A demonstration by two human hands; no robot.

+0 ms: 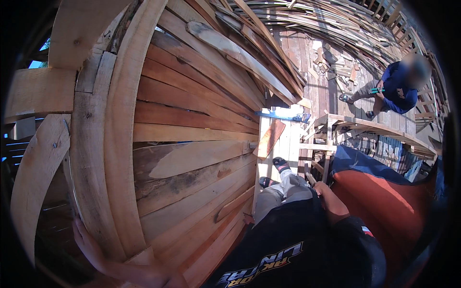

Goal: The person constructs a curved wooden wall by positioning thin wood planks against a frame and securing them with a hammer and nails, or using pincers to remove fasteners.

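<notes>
My left hand (85, 240) reaches to the outer side of an upright grey-brown timber (91, 144), its fingers stretched along the wood. A thin pale rod or strip (71, 177) runs down that edge to my fingertips; I cannot tell whether they touch it. Beside the timber stands a curved, light-coloured plank (122, 129). Low at my right side, my right hand (322, 188) is closed around a short stick-like handle (310, 178). What the handle belongs to is not clear.
A wall of planks (192, 161) fills the middle left. Loose boards (240, 55) lean above it. A short board (271, 138) lies near my feet. Red-orange fabric or sheeting (370, 201) hangs at right, by a wooden rail (374, 126). Another person (401, 89) holds a green-handled tool.
</notes>
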